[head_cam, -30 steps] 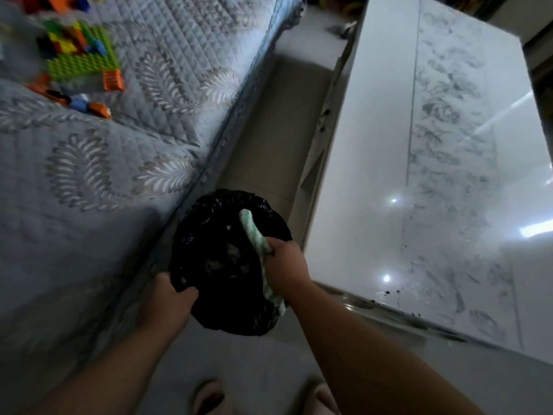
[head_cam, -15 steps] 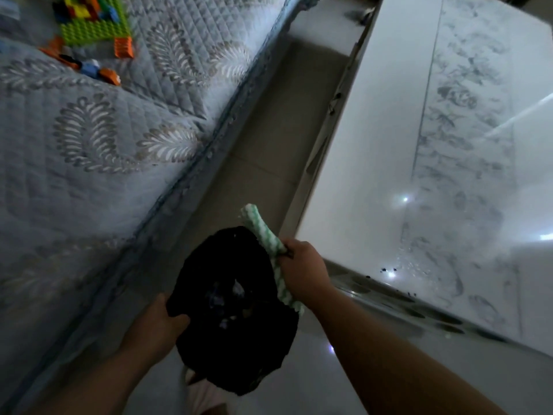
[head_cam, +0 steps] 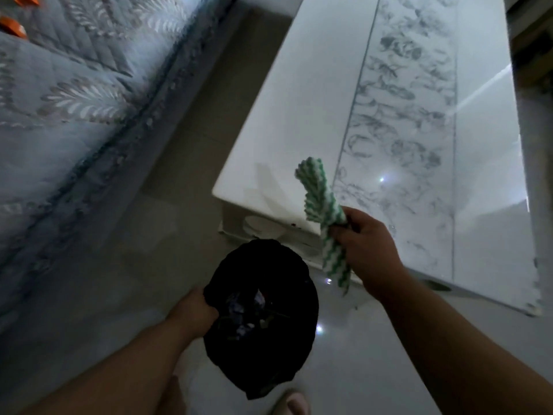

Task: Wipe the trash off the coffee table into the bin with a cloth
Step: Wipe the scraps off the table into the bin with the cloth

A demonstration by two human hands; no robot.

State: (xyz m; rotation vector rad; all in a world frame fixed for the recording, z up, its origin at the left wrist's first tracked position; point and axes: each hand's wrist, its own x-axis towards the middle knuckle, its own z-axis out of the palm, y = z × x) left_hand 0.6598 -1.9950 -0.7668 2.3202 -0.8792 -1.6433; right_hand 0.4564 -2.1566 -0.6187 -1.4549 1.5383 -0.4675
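My left hand (head_cam: pixel 196 310) grips the left rim of a bin lined with a black bag (head_cam: pixel 260 319), held just below the near corner of the white glossy coffee table (head_cam: pixel 299 121). Bits of trash lie inside the bin. My right hand (head_cam: pixel 363 250) is closed on a bunched green-and-white striped cloth (head_cam: pixel 321 205), raised over the table's near edge, to the right of the bin. A few dark crumbs (head_cam: pixel 294 225) sit on the table's near edge beside the cloth.
A grey quilted sofa (head_cam: pixel 74 115) with leaf patterns fills the left side, with orange toy blocks (head_cam: pixel 13 26) at its top left. A strip of tiled floor (head_cam: pixel 191 139) runs between sofa and table. My feet (head_cam: pixel 291 402) show at the bottom.
My right hand with the cloth has lifted out of the bin and moved right, over the table's near edge. My left hand has carried the bin along the floor toward the table's near corner.
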